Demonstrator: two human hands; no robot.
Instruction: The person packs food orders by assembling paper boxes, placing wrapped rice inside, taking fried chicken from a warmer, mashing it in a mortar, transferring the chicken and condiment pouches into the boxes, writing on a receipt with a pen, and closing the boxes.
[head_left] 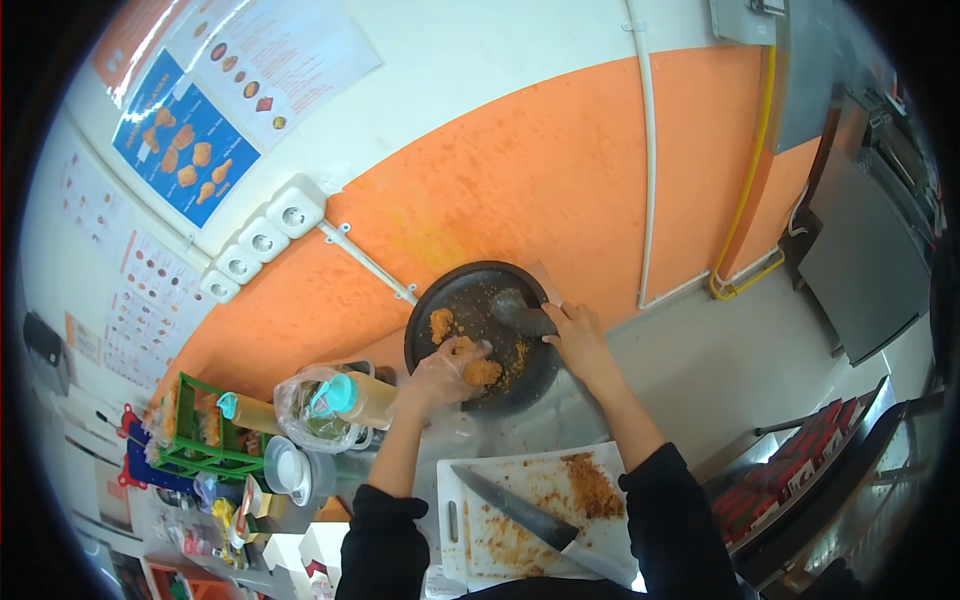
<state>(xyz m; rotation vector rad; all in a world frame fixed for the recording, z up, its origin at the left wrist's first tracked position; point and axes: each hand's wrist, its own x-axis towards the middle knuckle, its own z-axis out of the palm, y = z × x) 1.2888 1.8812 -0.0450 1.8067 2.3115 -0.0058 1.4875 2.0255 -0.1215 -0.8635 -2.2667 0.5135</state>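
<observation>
A wide dark stone mortar [425, 300] sits against the orange wall, with crumbs and golden-brown pieces of breaded fried chicken [441, 324] inside. My left hand [445, 378], in a clear plastic glove, reaches into it from the near left. Its fingers are curled around a breaded fried chicken piece [482, 373]. At the mortar's right rim, my right hand [580, 342] is closed on the end of a grey stone pestle [522, 314], whose thick head rests in the bowl. Nearer to me, a large knife [515, 508] lies across a white cutting board [455, 560] smeared with brown crumbs.
Left of the mortar stand squeeze bottles with turquoise caps [342, 392], a plastic bag of greens [312, 425] and a green basket [190, 445]. White boxes [322, 543] lie nearer. Wall sockets [262, 240] are above left; a metal rack with red packs [795, 470] stands right.
</observation>
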